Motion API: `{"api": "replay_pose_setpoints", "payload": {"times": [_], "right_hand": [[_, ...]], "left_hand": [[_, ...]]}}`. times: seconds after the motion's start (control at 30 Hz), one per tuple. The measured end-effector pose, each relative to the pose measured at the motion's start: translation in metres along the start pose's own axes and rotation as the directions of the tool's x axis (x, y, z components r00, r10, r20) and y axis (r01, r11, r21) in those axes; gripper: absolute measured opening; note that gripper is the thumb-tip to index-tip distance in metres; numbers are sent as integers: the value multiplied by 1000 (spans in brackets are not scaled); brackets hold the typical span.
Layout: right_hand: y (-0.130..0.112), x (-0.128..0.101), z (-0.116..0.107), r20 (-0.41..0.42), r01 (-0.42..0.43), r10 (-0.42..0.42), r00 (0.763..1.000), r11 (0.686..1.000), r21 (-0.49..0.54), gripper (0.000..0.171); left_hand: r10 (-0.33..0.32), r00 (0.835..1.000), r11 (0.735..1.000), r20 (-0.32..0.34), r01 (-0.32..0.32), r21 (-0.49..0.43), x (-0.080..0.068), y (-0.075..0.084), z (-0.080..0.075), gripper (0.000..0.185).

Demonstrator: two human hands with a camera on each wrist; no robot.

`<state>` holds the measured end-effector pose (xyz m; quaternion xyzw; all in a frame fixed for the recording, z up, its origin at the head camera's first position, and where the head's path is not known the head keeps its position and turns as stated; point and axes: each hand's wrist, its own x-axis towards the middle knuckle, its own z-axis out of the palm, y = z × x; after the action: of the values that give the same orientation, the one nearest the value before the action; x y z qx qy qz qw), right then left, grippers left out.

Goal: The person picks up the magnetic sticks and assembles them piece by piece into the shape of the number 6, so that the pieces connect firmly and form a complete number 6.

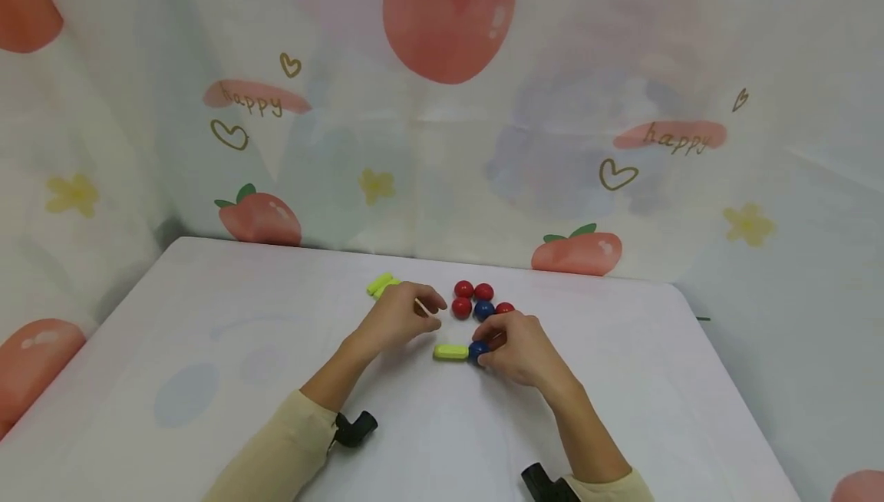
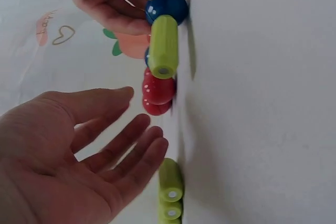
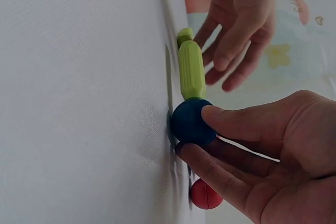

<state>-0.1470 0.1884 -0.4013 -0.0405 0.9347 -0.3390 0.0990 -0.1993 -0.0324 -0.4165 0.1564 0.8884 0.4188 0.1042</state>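
Note:
My right hand (image 1: 519, 348) pinches a dark blue ball (image 3: 191, 123) between thumb and fingers, close over the white table. A yellow-green ribbed rod (image 1: 451, 352) is joined end-on to that ball and points left; its free end shows a small grey disc in the left wrist view. My left hand (image 1: 403, 316), fingers loosely bent and holding nothing, hovers above and left of the rod. Just behind the left hand lie more yellow-green rods (image 2: 170, 182), partly covered by it in the head view. Several red balls (image 1: 461, 308) and another blue ball (image 1: 484, 310) sit grouped beyond the right hand.
The white table (image 1: 331, 456) ends at a patterned cloth backdrop (image 1: 442, 149) with printed fruit and hearts. Black wrist-worn devices (image 1: 355, 429) sit at both sleeves, low over the tabletop.

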Motion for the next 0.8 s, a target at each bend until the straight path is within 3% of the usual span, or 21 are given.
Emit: {"api": "replay_pose_setpoints", "payload": {"times": [0.33, 0.8], "right_hand": [[3, 2, 0, -2, 18, -18, 1000, 1000, 10, 21], [2, -1, 2, -8, 3, -2, 1000, 1000, 20, 22]], "left_hand": [[39, 999, 997, 11, -38, -63, 30, -1, 13, 28], [35, 999, 999, 9, -34, -30, 38, 1, 27, 28]]}}
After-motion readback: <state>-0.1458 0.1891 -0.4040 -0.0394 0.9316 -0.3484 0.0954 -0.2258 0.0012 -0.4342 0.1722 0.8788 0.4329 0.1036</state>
